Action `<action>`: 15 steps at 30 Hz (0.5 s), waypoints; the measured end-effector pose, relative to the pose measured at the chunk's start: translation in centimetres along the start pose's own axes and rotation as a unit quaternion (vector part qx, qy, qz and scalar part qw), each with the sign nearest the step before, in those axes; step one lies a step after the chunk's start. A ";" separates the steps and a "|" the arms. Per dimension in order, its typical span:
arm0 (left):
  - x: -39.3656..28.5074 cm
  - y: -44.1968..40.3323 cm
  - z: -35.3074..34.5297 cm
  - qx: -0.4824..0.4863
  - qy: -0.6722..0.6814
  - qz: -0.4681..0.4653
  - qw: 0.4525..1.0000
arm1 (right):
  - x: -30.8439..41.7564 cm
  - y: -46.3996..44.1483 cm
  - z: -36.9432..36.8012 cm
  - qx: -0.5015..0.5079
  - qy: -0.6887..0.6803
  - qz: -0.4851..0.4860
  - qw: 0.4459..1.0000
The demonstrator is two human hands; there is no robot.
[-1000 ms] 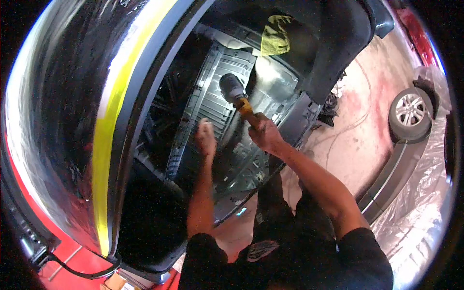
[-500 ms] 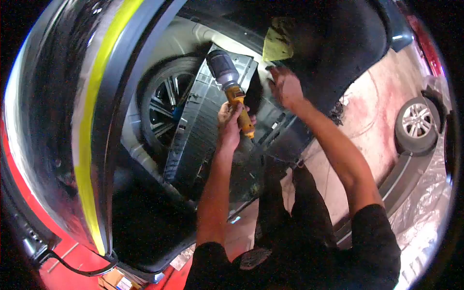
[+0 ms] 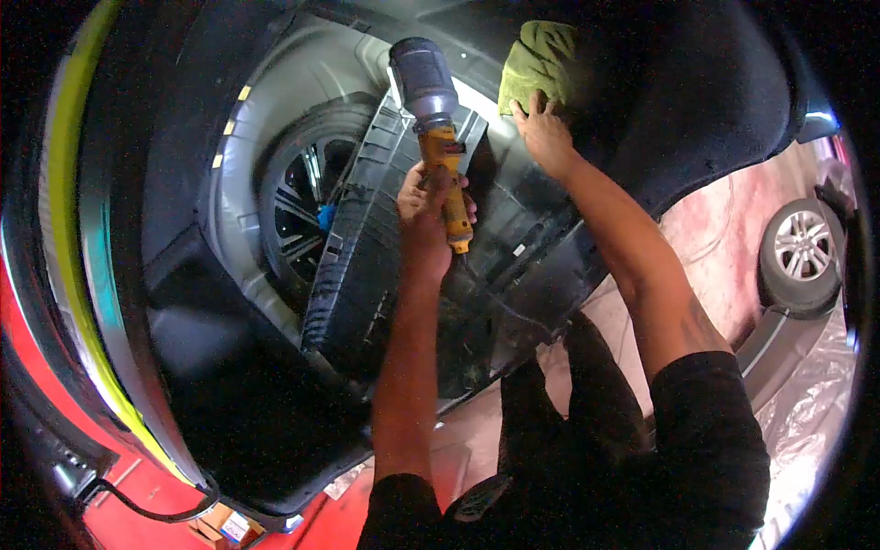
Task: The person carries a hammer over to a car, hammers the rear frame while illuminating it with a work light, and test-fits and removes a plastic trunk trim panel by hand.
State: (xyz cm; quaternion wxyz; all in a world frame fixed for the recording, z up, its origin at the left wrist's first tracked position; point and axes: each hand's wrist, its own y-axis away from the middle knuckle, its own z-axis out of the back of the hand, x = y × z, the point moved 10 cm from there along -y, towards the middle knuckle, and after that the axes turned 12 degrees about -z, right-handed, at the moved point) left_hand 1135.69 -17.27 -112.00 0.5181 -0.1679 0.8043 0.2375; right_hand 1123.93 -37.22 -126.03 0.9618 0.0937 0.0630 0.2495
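Observation:
My left hand (image 3: 429,206) is wrapped round the yellow handle of a corded work light (image 3: 438,137). Its dark, cylinder-shaped head points up and away from me, over the open trunk well. A yellow-green cloth (image 3: 541,64) lies crumpled on the dark trunk lining at the upper middle. My right hand (image 3: 547,137) reaches to the cloth's lower edge, fingers extended and touching it; whether any fabric is pinched cannot be seen. Below the light, a black ribbed plastic panel (image 3: 353,238) sits tilted in the well, beside a wheel with dark spokes (image 3: 307,206).
The light's cord (image 3: 504,307) runs down from its handle across dark trim. A yellow strip (image 3: 69,183) curves along the car body at left. At right, a silver-spoked wheel (image 3: 799,240) lies near plastic sheeting (image 3: 811,367). A cardboard box (image 3: 220,524) is at the lower left.
My right hand has moved onto the cloth's lower edge, its fingers now extended. My left hand still holds the work light, whose head now sits higher in view. The camera view has shifted.

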 end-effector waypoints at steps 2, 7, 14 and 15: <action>0.0 -0.1 -0.2 0.006 -0.002 0.001 1.000 | 0.4 -0.6 -0.3 -0.011 0.006 0.002 1.000; 1.0 0.5 -0.1 0.001 0.006 0.016 1.000 | 0.5 -0.8 -1.3 -0.016 -0.081 0.002 0.997; 3.2 1.5 0.0 0.003 0.044 0.021 0.999 | 1.1 -0.6 -1.6 -0.003 0.022 0.003 1.000; 3.5 1.6 0.1 0.006 0.055 0.021 0.998 | 1.3 -0.7 -2.1 0.003 0.032 -0.004 0.999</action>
